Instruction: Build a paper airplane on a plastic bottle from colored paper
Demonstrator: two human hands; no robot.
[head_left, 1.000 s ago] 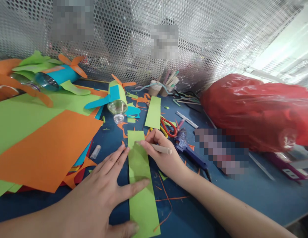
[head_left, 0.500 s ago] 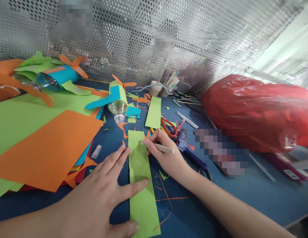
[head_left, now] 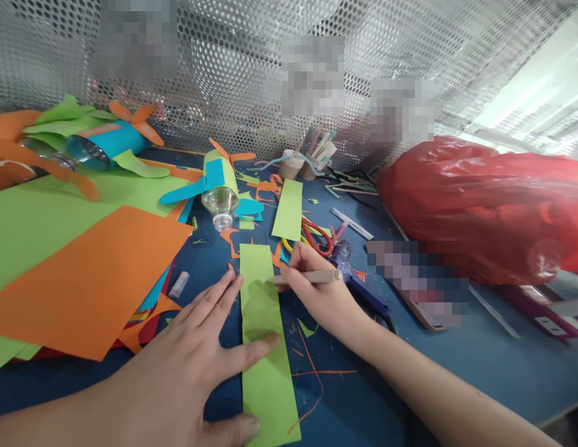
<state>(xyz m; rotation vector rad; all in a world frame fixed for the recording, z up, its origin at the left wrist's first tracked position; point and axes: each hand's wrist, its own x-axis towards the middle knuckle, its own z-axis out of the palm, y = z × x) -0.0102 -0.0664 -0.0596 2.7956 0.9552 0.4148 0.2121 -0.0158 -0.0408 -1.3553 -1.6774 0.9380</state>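
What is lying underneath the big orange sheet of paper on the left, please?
Under the orange sheet lie green paper and blue, orange and red pieces that peek out at its edge; anything further beneath is covered.

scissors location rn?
Head view, centre: the red-handled scissors lie on the blue table, just beyond the right hand, right of the far green strip.

Green strip [head_left: 265,347] btm end cut off by frame edge; pencil [head_left: 307,277] tip too small to tell.

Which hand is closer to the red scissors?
Right. The right hand, holding a pencil, is just below the red scissors; the left hand lies farther away, pressing the green strip.
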